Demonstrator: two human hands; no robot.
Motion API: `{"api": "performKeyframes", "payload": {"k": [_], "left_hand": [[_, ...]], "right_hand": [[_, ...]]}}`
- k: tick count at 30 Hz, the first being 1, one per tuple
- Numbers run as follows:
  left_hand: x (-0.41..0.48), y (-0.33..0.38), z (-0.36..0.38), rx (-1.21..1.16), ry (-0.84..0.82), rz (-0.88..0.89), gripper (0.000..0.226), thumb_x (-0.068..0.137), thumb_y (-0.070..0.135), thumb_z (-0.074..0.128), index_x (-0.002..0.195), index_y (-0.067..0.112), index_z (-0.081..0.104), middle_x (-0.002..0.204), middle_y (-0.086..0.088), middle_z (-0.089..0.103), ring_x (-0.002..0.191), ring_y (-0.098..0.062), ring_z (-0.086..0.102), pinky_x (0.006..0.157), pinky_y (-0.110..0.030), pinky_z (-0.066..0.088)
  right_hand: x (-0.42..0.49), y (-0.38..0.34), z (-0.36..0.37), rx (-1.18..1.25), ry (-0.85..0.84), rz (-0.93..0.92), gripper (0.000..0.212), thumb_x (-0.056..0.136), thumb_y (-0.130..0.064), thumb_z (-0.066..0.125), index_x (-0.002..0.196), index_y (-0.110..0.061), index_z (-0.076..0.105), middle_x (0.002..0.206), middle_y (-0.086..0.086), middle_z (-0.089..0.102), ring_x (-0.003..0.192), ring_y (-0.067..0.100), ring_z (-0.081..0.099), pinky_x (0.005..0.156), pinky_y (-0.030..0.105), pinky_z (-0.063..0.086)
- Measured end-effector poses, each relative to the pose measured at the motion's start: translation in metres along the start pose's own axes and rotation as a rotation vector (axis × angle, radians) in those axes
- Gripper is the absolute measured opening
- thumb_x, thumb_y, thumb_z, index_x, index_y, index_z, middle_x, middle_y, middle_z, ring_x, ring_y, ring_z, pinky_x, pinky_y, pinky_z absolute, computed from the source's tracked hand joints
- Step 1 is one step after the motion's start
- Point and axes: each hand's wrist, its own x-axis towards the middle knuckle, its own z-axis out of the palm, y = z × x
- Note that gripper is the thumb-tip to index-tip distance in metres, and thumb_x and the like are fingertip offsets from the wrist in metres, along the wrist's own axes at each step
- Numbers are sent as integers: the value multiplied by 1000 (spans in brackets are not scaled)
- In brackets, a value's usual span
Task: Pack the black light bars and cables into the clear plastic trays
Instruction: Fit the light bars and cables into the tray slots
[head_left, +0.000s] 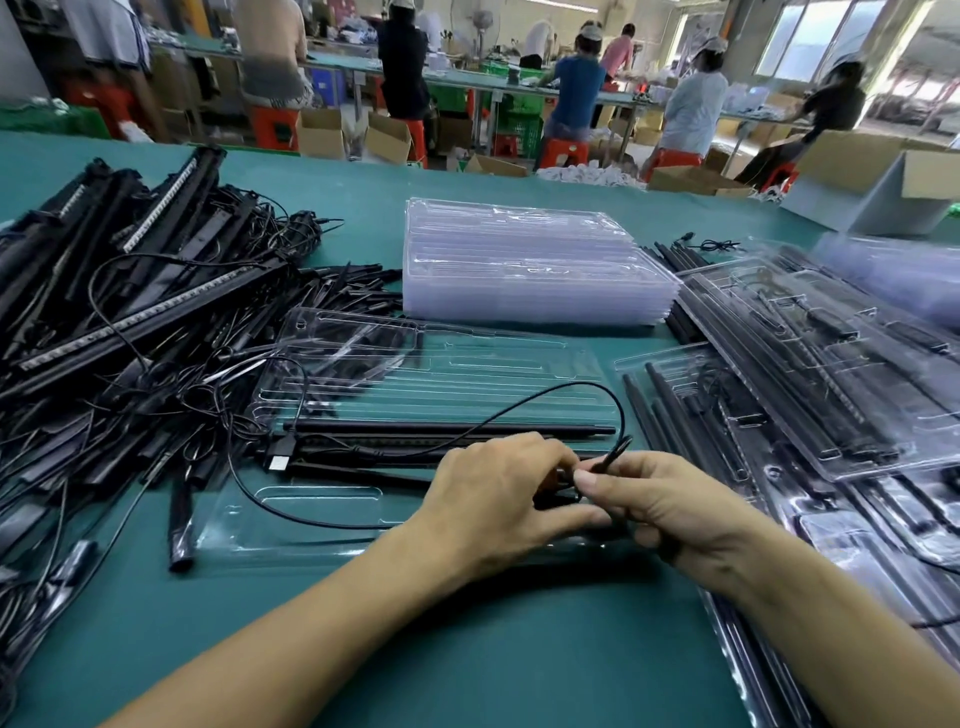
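A clear plastic tray (441, 364) lies open on the green table in front of me. Black light bars (457, 430) rest in its near slots. A thin black cable (519, 410) loops over the tray, with a USB plug (279, 460) at its left end. My left hand (498, 499) and my right hand (660, 499) meet over the tray's near right corner, both pinching the cable's folded end between the fingertips.
A big tangled heap of black light bars and cables (130, 322) fills the left. A stack of empty clear trays (530, 265) stands behind. Filled trays (810, 374) overlap on the right. A cardboard box (883, 182) sits far right. People work at benches beyond.
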Motion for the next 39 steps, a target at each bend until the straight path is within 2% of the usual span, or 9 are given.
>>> {"api": "performKeyframes", "payload": {"k": [5, 8, 11, 14, 18, 23, 30, 34, 39], "left_hand": [[2, -1, 1, -32, -87, -16, 32, 95, 52, 51, 122, 38, 62, 111, 9, 69, 106, -17, 61, 82, -37, 50], [1, -3, -1, 22, -196, 44, 31, 101, 47, 42, 124, 39, 61, 101, 8, 58, 104, -17, 56, 75, -33, 45], [-1, -4, 0, 85, -220, 97, 34, 102, 50, 36, 130, 45, 56, 102, 9, 55, 106, -13, 50, 75, -33, 42], [-1, -5, 1, 58, -194, 117, 34, 100, 52, 41, 129, 46, 57, 101, 11, 53, 106, -11, 47, 73, -30, 37], [-1, -7, 3, -54, -103, 97, 27, 91, 46, 61, 116, 39, 68, 98, 11, 57, 98, -9, 55, 78, -29, 47], [-5, -7, -2, -171, 127, 169, 14, 79, 22, 72, 91, 27, 76, 82, 9, 61, 74, -10, 59, 60, -36, 51], [-8, 0, -8, -127, 448, 246, 22, 82, 41, 75, 90, 21, 77, 70, 6, 64, 59, -12, 59, 49, -29, 49], [-1, -8, -7, 216, 283, 127, 29, 81, 53, 72, 99, 31, 78, 89, 3, 61, 82, -22, 56, 64, -35, 49], [-1, -16, 4, 26, 68, 98, 30, 98, 41, 56, 114, 25, 75, 92, 2, 49, 92, -21, 49, 82, -37, 45]], "right_hand": [[-3, -3, 0, -118, -11, 54, 13, 77, -19, 76, 82, -8, 71, 63, 6, 68, 54, 12, 65, 30, 13, 23], [-6, -11, -6, -273, -12, -32, 14, 80, -14, 76, 88, -2, 71, 72, 12, 71, 57, 14, 68, 40, 16, 44], [-8, -18, -20, -423, 89, -158, 40, 73, -25, 82, 108, -25, 63, 64, 2, 68, 49, 7, 58, 44, 16, 41], [-4, -17, -29, -466, 128, -299, 30, 77, -17, 80, 102, -28, 68, 64, 4, 67, 51, 14, 56, 41, 21, 40], [9, -3, -26, -836, 257, -329, 15, 75, -16, 82, 70, -23, 69, 57, -3, 67, 52, 0, 59, 50, 9, 40], [14, 21, -12, -1082, 448, -334, 28, 77, -34, 77, 74, -27, 50, 72, -6, 62, 76, 21, 59, 67, 34, 50], [9, 16, -9, -1244, 521, -269, 33, 79, -55, 70, 73, -25, 56, 81, -8, 56, 82, 23, 58, 62, 31, 38], [7, 14, -8, -1262, 487, -226, 31, 82, -54, 67, 77, -24, 60, 87, 0, 62, 86, 27, 61, 68, 32, 47], [1, 17, -5, -1296, 430, -392, 28, 89, -39, 65, 115, -31, 59, 100, -6, 56, 93, 25, 61, 77, 39, 52]]}}
